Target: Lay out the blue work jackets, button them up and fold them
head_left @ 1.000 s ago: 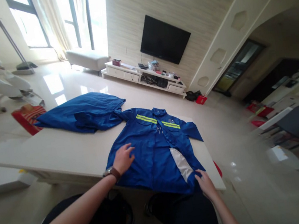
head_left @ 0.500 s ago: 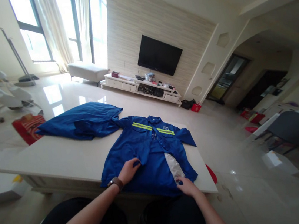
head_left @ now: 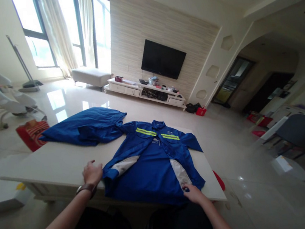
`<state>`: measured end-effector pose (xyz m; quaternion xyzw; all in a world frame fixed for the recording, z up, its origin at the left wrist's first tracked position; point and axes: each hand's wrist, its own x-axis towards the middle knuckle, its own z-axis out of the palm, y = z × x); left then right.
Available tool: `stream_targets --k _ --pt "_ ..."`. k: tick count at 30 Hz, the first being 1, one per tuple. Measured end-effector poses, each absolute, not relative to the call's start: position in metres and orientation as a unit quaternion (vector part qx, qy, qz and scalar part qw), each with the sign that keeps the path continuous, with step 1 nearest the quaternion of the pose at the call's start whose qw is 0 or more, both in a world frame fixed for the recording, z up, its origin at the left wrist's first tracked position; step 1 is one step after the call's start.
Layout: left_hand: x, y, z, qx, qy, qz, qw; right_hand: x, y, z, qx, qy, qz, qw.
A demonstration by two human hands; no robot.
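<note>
A blue work jacket (head_left: 153,175) with yellow-green reflective strips across the chest lies spread on the low white table, collar away from me. Both front panels are turned outward, showing pale lining on each side. Beside the jacket's left edge, over the table, my left hand (head_left: 91,173) is open with its fingers apart and nothing in them; a watch is on that wrist. My right hand (head_left: 193,193) pinches the right front panel near the hem. A second blue garment (head_left: 85,126) lies bunched at the table's far left, touching the jacket's sleeve.
The white table (head_left: 61,158) stands right before my knees. A red bag (head_left: 32,134) is on the floor beyond its left end. Farther back are a TV cabinet (head_left: 146,92), a bench (head_left: 91,77) and, to the right, a grey chair (head_left: 299,129).
My left hand has carried the left front panel outward, let it go and moved left past the jacket's edge. The left lining now shows. My right hand keeps its hold.
</note>
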<state>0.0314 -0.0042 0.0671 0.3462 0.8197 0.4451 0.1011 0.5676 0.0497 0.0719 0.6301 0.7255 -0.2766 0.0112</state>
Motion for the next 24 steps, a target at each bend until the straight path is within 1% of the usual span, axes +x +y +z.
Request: stream_targets --k 3,5,8,10,12,15,19,21,24 --pt "0.074 0.015 0.071 0.474 0.789 0.385 0.075 0.562 0.049 0.075 0.631 0.729 -0.264 0.028" --pt "0.104 0.030 0.072 0.573 0.737 0.348 0.088 0.555 0.046 0.080 0.641 0.727 -0.241 0.053" --pt "0.134 0.047 0.063 0.654 0.689 0.289 0.119 0.542 0.042 0.091 0.660 0.725 -0.168 0.105" --pt "0.141 0.053 0.050 0.675 0.677 0.260 0.137 0.534 0.044 0.097 0.657 0.736 -0.112 0.118" --pt "0.142 0.055 0.034 0.681 0.672 0.253 0.147 0.527 0.057 0.100 0.652 0.748 -0.073 0.098" --pt "0.142 0.054 0.019 0.681 0.660 0.277 0.151 0.515 0.096 0.098 0.644 0.763 -0.052 0.026" --pt "0.146 0.055 0.021 0.676 0.660 0.285 0.164 0.478 0.177 0.088 0.600 0.796 -0.043 -0.063" --pt "0.146 0.056 0.029 0.674 0.665 0.271 0.170 0.449 0.217 0.082 0.605 0.792 -0.053 -0.068" --pt "0.140 0.056 0.041 0.675 0.664 0.259 0.189 0.404 0.265 0.073 0.624 0.777 -0.085 -0.009"
